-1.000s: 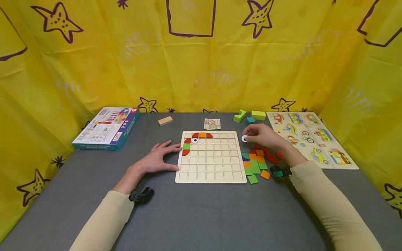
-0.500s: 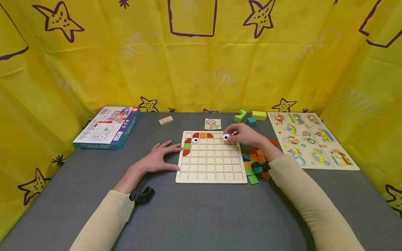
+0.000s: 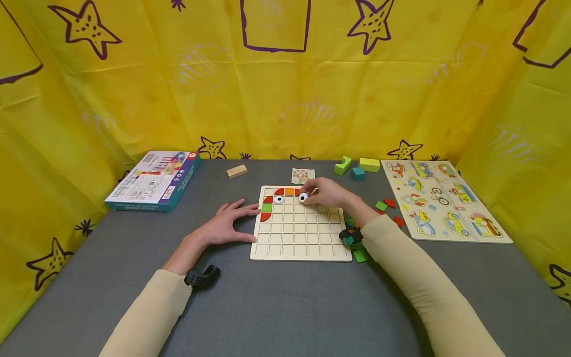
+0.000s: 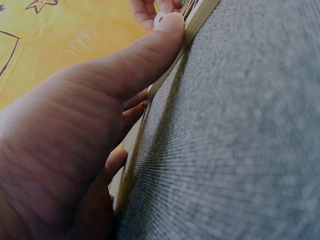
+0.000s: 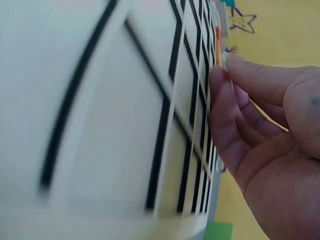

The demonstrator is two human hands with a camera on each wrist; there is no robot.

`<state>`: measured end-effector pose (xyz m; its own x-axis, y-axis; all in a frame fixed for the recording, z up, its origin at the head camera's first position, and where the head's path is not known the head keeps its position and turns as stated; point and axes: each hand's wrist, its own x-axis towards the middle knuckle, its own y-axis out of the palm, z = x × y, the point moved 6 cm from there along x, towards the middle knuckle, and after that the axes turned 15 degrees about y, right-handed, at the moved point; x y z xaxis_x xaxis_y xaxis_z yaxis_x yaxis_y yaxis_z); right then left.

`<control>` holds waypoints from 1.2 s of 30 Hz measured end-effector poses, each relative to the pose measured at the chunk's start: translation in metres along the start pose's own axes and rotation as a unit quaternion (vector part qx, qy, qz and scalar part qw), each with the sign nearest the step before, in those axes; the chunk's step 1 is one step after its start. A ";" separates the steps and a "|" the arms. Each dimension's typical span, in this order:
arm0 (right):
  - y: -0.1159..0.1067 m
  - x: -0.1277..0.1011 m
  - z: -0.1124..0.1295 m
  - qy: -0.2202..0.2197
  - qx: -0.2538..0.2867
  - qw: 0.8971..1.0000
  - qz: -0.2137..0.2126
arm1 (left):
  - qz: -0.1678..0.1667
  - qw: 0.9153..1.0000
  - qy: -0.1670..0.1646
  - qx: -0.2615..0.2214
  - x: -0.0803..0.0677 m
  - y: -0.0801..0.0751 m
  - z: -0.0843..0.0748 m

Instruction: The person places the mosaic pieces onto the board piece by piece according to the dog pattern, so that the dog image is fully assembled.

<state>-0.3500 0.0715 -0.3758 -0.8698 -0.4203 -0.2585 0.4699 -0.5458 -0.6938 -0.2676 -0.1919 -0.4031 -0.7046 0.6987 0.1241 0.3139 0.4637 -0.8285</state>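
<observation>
At the grid board (image 3: 300, 229), the right hand (image 3: 328, 192) pinches an eye disc (image 3: 303, 197). The left hand (image 3: 224, 226) — fingers spread — touches the edge.

Yellow curtain (image 3: 267, 89) behind flat box (image 3: 150, 179)

White disc (image 3: 303, 198) partly behind right hand (image 3: 327, 192)

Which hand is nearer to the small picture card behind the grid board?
Right. The right hand, pinching a white disc, is just in front of the picture card; the left hand is farther off, at the left edge of the grid board.
</observation>
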 end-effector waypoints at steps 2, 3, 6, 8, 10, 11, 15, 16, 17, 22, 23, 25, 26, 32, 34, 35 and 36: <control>0.003 0.002 0.006 -0.009 -0.012 1.000 -0.004 | -0.001 1.000 0.001 -0.001 0.000 0.000 -0.001; 0.005 0.003 0.008 -0.012 -0.019 1.000 -0.007 | -0.001 1.000 0.002 0.000 0.001 -0.001 -0.001; 0.009 0.005 0.012 -0.011 -0.044 0.999 -0.017 | 0.000 1.000 0.003 0.000 0.001 -0.001 -0.001; 0.010 0.007 0.011 -0.006 -0.055 0.998 -0.022 | 0.000 1.000 0.002 0.000 0.001 0.000 -0.001; 0.009 0.006 0.011 -0.001 -0.063 0.998 -0.025 | 0.000 1.000 0.001 0.001 0.001 0.000 -0.001; 0.009 0.006 0.011 0.000 -0.066 0.997 -0.026 | -0.001 1.000 0.002 0.001 0.001 0.000 -0.001; 0.008 0.006 0.011 0.004 -0.068 0.997 -0.026 | -0.005 1.000 0.004 0.006 0.001 0.000 0.000; 0.008 0.006 0.011 0.006 -0.069 0.997 -0.026 | -0.007 1.000 0.005 0.007 0.001 0.000 0.000; 0.008 0.006 0.011 0.007 -0.070 0.997 -0.026 | -0.008 1.000 0.006 0.008 0.000 -0.001 0.000; 0.007 0.006 0.012 0.022 -0.080 0.996 -0.035 | -0.010 1.000 0.004 0.006 0.000 -0.002 -0.001; 0.007 0.007 0.012 0.023 -0.081 0.996 -0.036 | -0.009 1.000 0.004 0.005 0.000 -0.002 -0.001; 0.007 0.008 0.012 0.029 -0.085 0.995 -0.040 | -0.008 1.000 0.003 0.006 0.000 -0.002 -0.001; 0.007 0.008 0.012 0.032 -0.085 0.995 -0.040 | -0.008 1.000 0.003 0.007 0.000 -0.002 -0.001; 0.008 0.009 0.012 0.046 -0.079 0.995 -0.045 | -0.006 1.000 -0.002 0.005 0.000 -0.003 -0.002; 0.008 0.008 0.011 0.045 -0.076 0.995 -0.047 | -0.006 1.000 -0.003 0.005 -0.001 -0.002 -0.002; 0.007 0.007 0.011 0.042 -0.071 0.995 -0.047 | -0.006 1.000 -0.001 0.006 -0.001 -0.002 -0.001; 0.006 0.006 0.010 0.037 -0.067 0.996 -0.048 | -0.006 1.000 0.000 0.005 -0.001 -0.001 -0.001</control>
<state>-0.3505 0.0580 -0.3747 -0.9206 -0.3142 -0.2321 0.3645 -0.4776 -0.7994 -0.2668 -0.1929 -0.4015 -0.7083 0.6931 0.1337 0.2993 0.4664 -0.8324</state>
